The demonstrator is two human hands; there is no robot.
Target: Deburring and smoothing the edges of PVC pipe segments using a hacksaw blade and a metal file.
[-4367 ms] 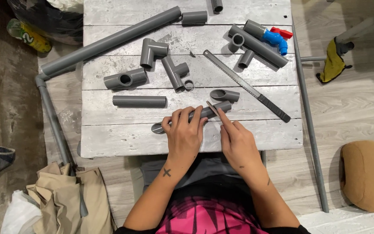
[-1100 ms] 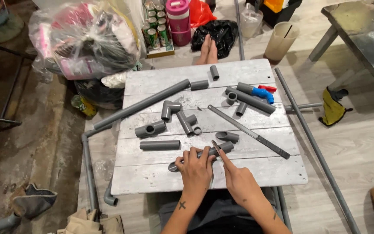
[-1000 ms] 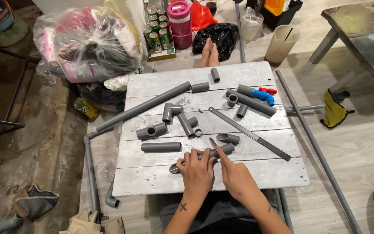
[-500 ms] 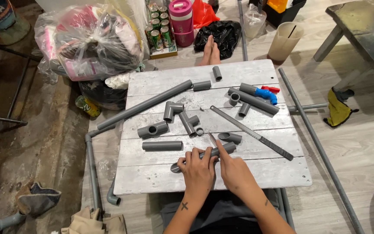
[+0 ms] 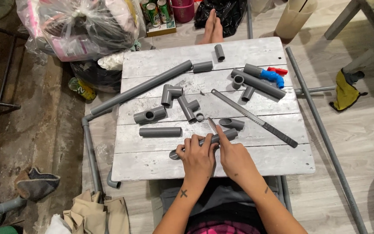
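My left hand (image 5: pixel 198 157) presses down on a short grey plastic pipe (image 5: pixel 226 135) that lies across the near part of a white plank table (image 5: pixel 152 162). My right hand (image 5: pixel 234 155) sits beside it and grips a thin pointed tool (image 5: pixel 212 125), a pencil or small blade, with its tip at the pipe. Both hands touch each other over the pipe. Just beyond lies a cut pipe piece (image 5: pixel 231 123).
On the table lie a long hand saw (image 5: pixel 252 117), a long grey pipe (image 5: pixel 141 88), several elbow and tee fittings (image 5: pixel 169 93), a straight pipe section (image 5: pixel 160 131) and a blue valve (image 5: pixel 272 76). Long pipes (image 5: pixel 321 134) rest on the floor. Another person's feet (image 5: pixel 211 27) show beyond the table.
The camera view has shifted and drawn slightly closer. Both hands stay on the same short pipe at the near edge, with little visible movement.
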